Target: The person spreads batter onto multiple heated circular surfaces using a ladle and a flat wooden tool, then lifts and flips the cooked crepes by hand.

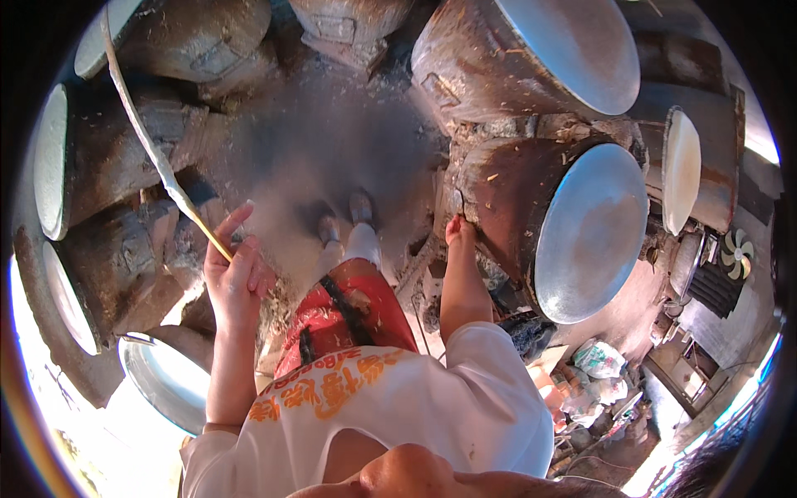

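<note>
Clamping the near, yellowish end of a long pale stick point(152, 148) between thumb and fingers, the left hand point(235, 278) lets the rest slant far left; a fuller wrap would probably steady it, with the tip kept clear of the left lidded barrel point(101, 158). The right hand point(457, 231) meets the brown barrel point(513, 195) at right, where a light touch seems wise; whether that grip closes on anything cannot be told.

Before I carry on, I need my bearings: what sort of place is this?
Probably a rustic cookhouse or workshop: big brown barrel-shaped vessels with pale round tops, and a long stick in the left hand.
</note>
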A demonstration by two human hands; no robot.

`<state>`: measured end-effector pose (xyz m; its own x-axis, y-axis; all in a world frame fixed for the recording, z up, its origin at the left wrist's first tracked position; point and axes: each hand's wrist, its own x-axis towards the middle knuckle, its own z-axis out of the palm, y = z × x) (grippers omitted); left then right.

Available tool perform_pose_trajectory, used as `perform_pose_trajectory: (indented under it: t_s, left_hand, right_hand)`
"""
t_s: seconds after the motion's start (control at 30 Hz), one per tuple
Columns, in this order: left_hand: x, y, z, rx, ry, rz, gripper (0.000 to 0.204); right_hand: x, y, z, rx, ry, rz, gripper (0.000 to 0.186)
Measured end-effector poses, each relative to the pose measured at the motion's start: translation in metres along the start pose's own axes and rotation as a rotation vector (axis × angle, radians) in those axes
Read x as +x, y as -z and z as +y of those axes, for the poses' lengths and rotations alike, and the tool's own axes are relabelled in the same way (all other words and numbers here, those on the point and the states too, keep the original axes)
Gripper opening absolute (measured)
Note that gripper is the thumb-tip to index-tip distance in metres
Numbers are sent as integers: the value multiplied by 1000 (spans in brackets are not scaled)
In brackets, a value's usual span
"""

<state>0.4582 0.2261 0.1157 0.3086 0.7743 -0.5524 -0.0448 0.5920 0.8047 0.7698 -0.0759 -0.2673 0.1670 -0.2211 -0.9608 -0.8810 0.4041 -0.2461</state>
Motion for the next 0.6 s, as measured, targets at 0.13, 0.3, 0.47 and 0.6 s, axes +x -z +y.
perform_pose_trajectory:
  t_s: [0.13,0.3,0.47,0.6]
  left_hand:
    - [1,-2,-5,-15,31,-5,38]
    - [-28,-2,14,-20,100,-19,41]
    - [-78,61,-2,161,122,173,28]
    - [-105,115,7,352,267,240,25]
  right_hand:
    - [15,-12,2,-51,-17,-83,26]
    - [45,28,-6,82,-23,-595,21]
    - [-249,-62,150,-1133,-8,-906,31]
    - [-440,-59,294,-1438,-61,-2091,47]
